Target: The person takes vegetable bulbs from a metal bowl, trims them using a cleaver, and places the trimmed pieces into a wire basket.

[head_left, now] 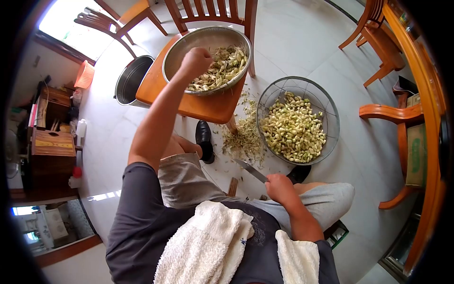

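My left hand (pixel 196 61) is over the wide metal bowl (pixel 176 56) on the wooden chair. Its fingers are curled together beside untrimmed pale bulbs with dry stems (pixel 226 66); anything between them is hidden. My right hand (pixel 280 188) grips a knife (pixel 253 171) by the handle above my lap, its blade angled up and left. Farther forward on the floor, a round wire basket (pixel 333 111) holds a heap of pale, cleaned bulbs (pixel 295 128).
Dry trimmings (pixel 243 139) litter the floor between the wooden chair (pixel 208 106) and the basket. A dark bucket (pixel 132 80) stands left of the chair. A white towel (pixel 203 241) hangs over my front. More chairs and a wooden table (pixel 428 85) are at the right.
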